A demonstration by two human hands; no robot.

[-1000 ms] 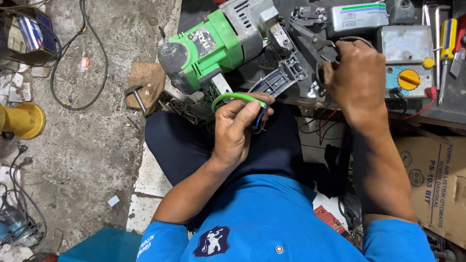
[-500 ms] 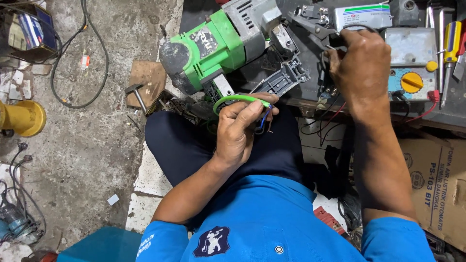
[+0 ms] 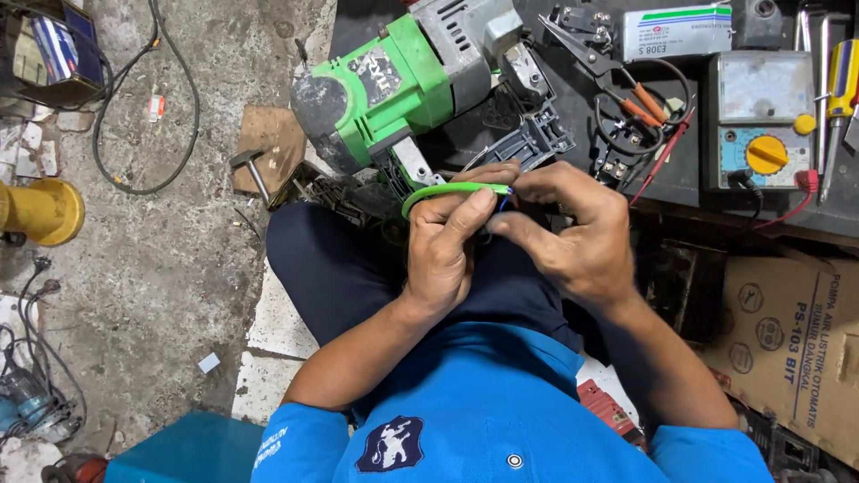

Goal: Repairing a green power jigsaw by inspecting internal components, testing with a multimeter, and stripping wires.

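Left hand (image 3: pixel 447 255) & right hand (image 3: pixel 573 237) pinch green cable (image 3: pixel 447 190); white box (image 3: pixel 677 32) top right.

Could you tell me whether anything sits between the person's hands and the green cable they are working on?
Nothing visible does. The left hand already holds the green cable in its fingers, and the right hand pinches the cable's end where thin wires stick out. The green power tool lies just beyond, apart from both hands.

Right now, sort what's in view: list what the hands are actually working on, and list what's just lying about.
In hand:
- green cable, pinched by the left hand and the right hand
- green and grey power tool that the cable runs from

Lying about:
- meter with yellow dial
- orange-handled pliers
- yellow-handled screwdriver
- hammer
- cardboard box
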